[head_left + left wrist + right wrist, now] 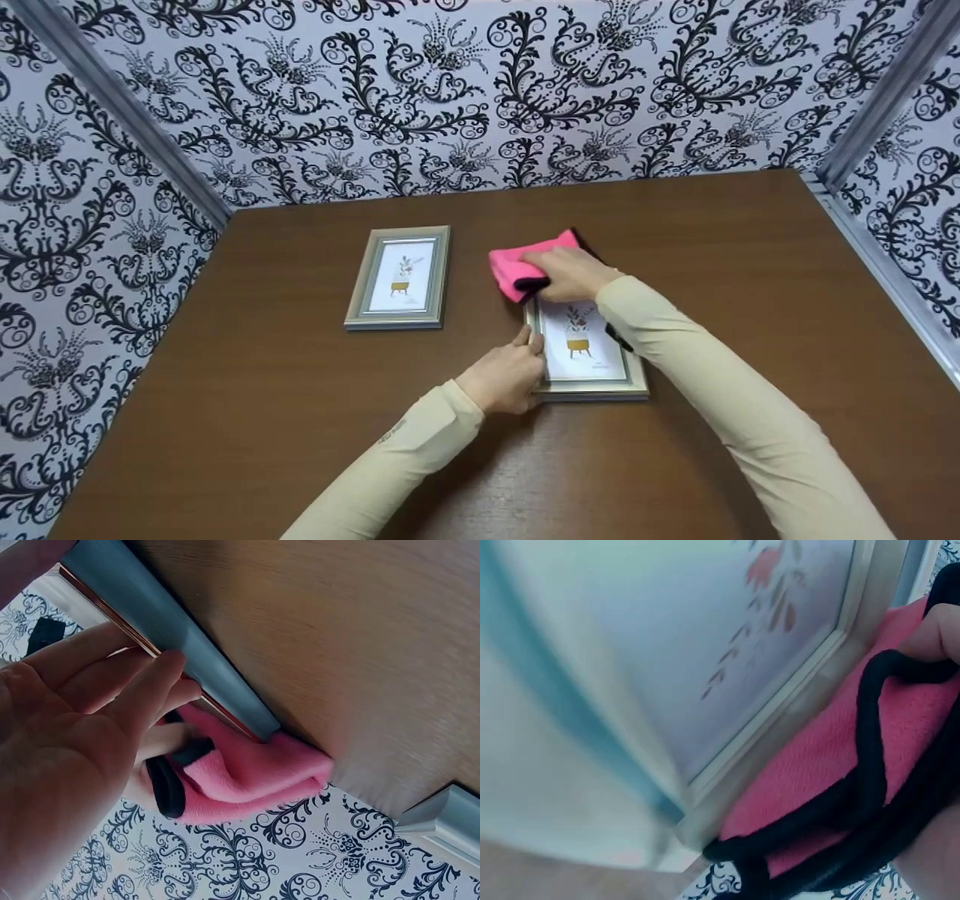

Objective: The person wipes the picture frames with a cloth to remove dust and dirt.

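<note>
A light-coloured picture frame (pixel 596 387) with a flower-vase print lies on the table, face up. At its lower left side, my left hand (pixel 508 376) grips the edge between thumb and fingers. In the left wrist view, the fingers (pixel 154 690) rest along the frame's side (pixel 187 637). My right hand (pixel 574 274) holds a folded pink cloth (pixel 517 268) with black edging over the frame's top left corner. The right wrist view shows the pink cloth (pixel 810 765) against the frame's border (pixel 780 724), beside the print. The right forearm covers the frame's upper right part.
A second, matching picture frame (pixel 437 289) lies to the left on the brown wooden table (pixel 300 420). Patterned wall panels (pixel 420 97) enclose the table at the back and sides, with metal posts (pixel 142 112) at the corners.
</note>
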`<state>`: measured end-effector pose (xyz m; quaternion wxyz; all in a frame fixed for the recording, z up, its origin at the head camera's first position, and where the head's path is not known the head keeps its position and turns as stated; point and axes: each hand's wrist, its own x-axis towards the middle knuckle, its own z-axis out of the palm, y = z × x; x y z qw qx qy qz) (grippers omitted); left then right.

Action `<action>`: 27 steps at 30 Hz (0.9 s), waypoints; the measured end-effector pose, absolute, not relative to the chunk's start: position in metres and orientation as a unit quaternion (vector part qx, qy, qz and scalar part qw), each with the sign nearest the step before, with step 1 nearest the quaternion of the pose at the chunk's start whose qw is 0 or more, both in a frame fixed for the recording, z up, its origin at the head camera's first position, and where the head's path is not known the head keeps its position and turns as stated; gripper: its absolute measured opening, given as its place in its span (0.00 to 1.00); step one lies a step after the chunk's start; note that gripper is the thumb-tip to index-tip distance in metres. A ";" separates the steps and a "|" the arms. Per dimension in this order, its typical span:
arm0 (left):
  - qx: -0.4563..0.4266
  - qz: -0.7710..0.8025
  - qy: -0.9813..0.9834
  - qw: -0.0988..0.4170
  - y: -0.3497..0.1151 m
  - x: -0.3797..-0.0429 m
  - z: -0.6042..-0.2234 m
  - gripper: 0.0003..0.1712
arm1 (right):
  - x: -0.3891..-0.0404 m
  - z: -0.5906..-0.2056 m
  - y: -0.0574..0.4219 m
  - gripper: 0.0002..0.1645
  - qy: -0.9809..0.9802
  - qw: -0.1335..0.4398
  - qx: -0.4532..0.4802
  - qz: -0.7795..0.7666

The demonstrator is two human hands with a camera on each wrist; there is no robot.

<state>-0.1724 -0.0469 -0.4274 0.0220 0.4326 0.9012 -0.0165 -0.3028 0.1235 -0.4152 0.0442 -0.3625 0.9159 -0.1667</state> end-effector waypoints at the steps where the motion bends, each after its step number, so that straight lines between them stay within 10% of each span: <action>1: 0.433 -0.018 0.901 0.020 -0.046 -0.172 -0.427 0.12 | -0.302 -0.415 0.123 0.35 0.914 0.051 -0.363 -0.171; 17: 0.419 -0.036 0.907 0.002 -0.038 -0.174 -0.424 0.15 | -0.301 -0.404 0.194 0.36 0.932 0.105 -0.282 -0.204; 27: 0.429 -0.025 0.903 -0.016 -0.041 -0.175 -0.428 0.16 | -0.266 -0.414 0.188 0.13 0.965 -0.020 -0.256 -0.047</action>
